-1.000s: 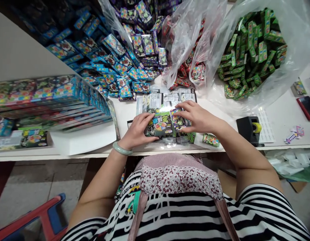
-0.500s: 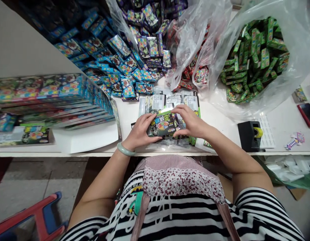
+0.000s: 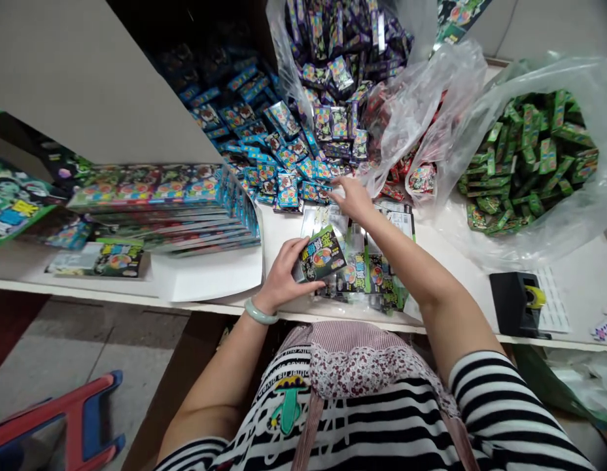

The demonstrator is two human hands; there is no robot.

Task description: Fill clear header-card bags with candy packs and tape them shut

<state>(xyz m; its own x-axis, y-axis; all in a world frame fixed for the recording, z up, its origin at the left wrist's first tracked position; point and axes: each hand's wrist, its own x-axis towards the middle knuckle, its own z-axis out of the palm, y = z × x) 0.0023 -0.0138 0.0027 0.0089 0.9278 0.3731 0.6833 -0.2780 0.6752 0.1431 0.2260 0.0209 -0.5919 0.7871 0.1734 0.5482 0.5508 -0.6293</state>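
My left hand [image 3: 284, 275] is closed round the left side of a black and green printed packet [image 3: 325, 254], its thumb below and fingers above, over the table's front edge. My right hand [image 3: 353, 197] reaches past it to the front of a heap of small blue boxes [image 3: 288, 191]. Its thumb and fingers are apart, close to the right end of one blue box [image 3: 315, 192]; whether they touch it I cannot tell. Under my right forearm lie more flat black and green packets [image 3: 355, 275], some with clear plastic.
Behind stand clear bags of purple boxes [image 3: 339, 124], red boxes [image 3: 421, 178] and green boxes [image 3: 529, 163]. A black tape dispenser [image 3: 512, 304] sits at the right. Stacked printed boxes [image 3: 186, 209] stand on the left beside a white board [image 3: 212, 275]. A red and blue stool [image 3: 70, 418] is below.
My right hand has let go of the packet and moved away from me to the blue boxes. My left hand keeps the packet, now tilted. The view has swung to the left.
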